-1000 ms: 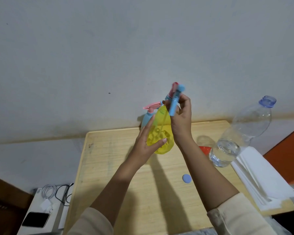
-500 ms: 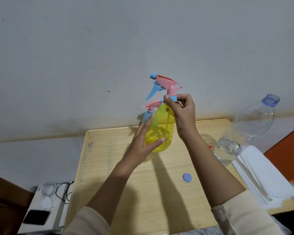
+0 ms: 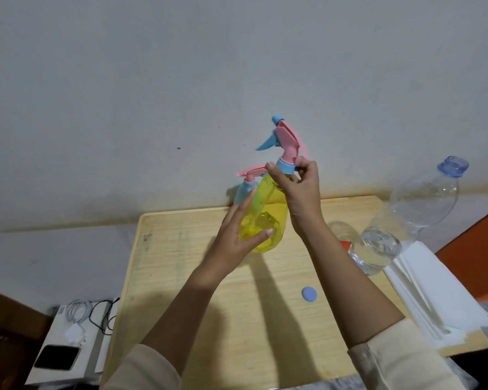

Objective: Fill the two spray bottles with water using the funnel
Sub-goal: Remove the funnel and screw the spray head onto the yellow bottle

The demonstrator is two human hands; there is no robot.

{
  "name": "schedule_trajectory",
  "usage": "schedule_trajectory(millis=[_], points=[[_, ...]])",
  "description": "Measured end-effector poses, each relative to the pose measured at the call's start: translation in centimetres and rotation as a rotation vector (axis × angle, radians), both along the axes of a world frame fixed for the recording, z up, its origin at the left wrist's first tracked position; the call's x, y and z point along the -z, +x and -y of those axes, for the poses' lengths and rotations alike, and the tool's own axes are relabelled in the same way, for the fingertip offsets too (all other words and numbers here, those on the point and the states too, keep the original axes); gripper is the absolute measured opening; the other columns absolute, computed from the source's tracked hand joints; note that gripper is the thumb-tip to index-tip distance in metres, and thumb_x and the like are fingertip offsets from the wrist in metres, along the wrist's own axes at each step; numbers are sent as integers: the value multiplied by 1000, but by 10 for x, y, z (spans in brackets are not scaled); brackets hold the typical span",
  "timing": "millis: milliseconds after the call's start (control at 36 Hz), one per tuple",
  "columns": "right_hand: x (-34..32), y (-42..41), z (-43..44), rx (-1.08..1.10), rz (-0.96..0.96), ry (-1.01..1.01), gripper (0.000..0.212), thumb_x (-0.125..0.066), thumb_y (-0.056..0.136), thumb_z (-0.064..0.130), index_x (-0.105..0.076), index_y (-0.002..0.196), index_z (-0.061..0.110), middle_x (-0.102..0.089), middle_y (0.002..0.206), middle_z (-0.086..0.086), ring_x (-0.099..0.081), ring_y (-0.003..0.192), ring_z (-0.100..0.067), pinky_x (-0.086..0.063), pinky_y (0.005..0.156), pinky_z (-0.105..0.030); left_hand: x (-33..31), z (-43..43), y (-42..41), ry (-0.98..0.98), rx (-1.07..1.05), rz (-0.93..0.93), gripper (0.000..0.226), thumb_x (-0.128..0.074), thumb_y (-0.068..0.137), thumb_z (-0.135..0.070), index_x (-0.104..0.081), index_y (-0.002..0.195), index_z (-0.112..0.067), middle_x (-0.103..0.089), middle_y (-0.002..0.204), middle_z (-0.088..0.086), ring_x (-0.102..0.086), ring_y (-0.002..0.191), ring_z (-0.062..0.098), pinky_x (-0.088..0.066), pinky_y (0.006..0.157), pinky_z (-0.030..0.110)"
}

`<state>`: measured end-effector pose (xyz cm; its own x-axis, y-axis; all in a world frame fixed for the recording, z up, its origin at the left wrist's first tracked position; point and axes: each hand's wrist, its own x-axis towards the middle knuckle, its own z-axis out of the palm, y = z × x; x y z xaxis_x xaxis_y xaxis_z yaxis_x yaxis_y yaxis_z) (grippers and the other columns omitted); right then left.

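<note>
Now the right hand pinches the blue collar of the spray top, with its fingertips curled round it. The left hand holds the yellow bottle by its side. Its thumb lies across the front and its fingers run up the far side, nearly straight. The bottle stands up between both hands, over the back of the table. I cannot tell if its bottom touches the wood.

A second ago the spray top faced us end-on and looked thin, and the bottle leaned a bit. Half a second ago the nozzle pointed left. Now it points left and looks turned a little more, and the bottle is straight. So I think the right hand is twisting the top on the neck. I cannot tell which way it turns.

Just behind stands the blue bottle, with its pink top on. To the right, the water bottle is open and has only a little water at the bottom. Its cap lies on the table. My guess is that the yellow bottle is already filled and its top is going back on.

A red thing peeks out beside the water bottle. It may be the funnel, but too little shows.
</note>
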<state>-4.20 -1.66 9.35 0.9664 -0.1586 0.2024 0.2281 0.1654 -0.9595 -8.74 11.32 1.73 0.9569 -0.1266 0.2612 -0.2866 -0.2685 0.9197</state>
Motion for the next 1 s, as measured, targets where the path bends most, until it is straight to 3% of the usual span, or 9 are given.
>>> schedule_trajectory(millis=[139,250,417,528,667,750,833,917,1000], points=[[-3,-1,-2,-146,-58,-67,30,-44,98,29,-56,112,5,-66,90,2,-63,82,-8,-51,74,-21,1,-1,1,-55,-23,-8,76,-69,82,-38,-23,137,-62,-27,148,-29,-27,137,-7,-34,113,37],[-1,2,-6,-80,-94,-3,38,-64,87,27,-51,113,1,-63,97,-7,-63,86,-16,-52,78,-29,0,-2,-1,-38,-42,-11,76,-69,79,-45,-23,136,-64,-30,150,-20,-28,137,-4,-35,112,37],[-2,1,-11,-103,-70,-48,23,-55,93,30,-58,110,15,-63,109,-6,-60,99,-18,-48,93,-34,2,-2,0,-53,-40,-17,77,-68,80,-43,-22,139,-59,-29,151,-20,-27,137,-6,-36,109,28],[-3,1,-15,-41,-94,-9,41,-61,85,47,-55,115,19,-61,120,-6,-59,114,-19,-44,103,-42,0,-1,-1,-59,-58,-23,77,-66,76,-52,-21,139,-58,-29,148,-24,-27,136,-7,-34,107,24],[-3,-2,-14,-49,-24,-102,24,-50,96,29,-61,109,11,-69,105,0,-63,105,-21,-47,99,-44,-2,-1,-2,-13,-72,-15,79,-67,75,-53,-19,138,-61,-32,140,-29,-30,132,-9,-36,105,25],[-3,-1,-9,-76,-7,-36,17,-49,97,23,-61,100,11,-67,92,0,-64,89,-14,-51,86,-32,-8,-4,-2,25,-97,-26,88,-70,64,-60,-16,133,-68,-33,130,-33,-36,128,-6,-38,102,22],[-6,-3,-3,-216,3,33,18,-48,97,21,-60,102,9,-67,88,-1,-64,84,-13,-52,75,-23,-15,-12,1,-8,23,-65,102,-79,58,-54,-12,134,-67,-33,142,-27,-38,132,0,-39,107,32],[-9,-3,1,-334,3,87,19,-44,97,19,-60,104,11,-69,86,2,-64,86,-15,-53,79,-26,-21,-13,3,-25,180,-93,107,-82,62,-41,-12,140,-60,-22,152,-26,-30,137,-2,-35,112,36],[-10,-2,0,-287,-2,46,19,-42,98,16,-59,103,10,-69,87,-1,-65,83,-14,-53,81,-30,-20,-8,2,-32,133,-146,107,-84,59,-45,-16,143,-54,-29,150,-19,-36,135,3,-36,111,42]])
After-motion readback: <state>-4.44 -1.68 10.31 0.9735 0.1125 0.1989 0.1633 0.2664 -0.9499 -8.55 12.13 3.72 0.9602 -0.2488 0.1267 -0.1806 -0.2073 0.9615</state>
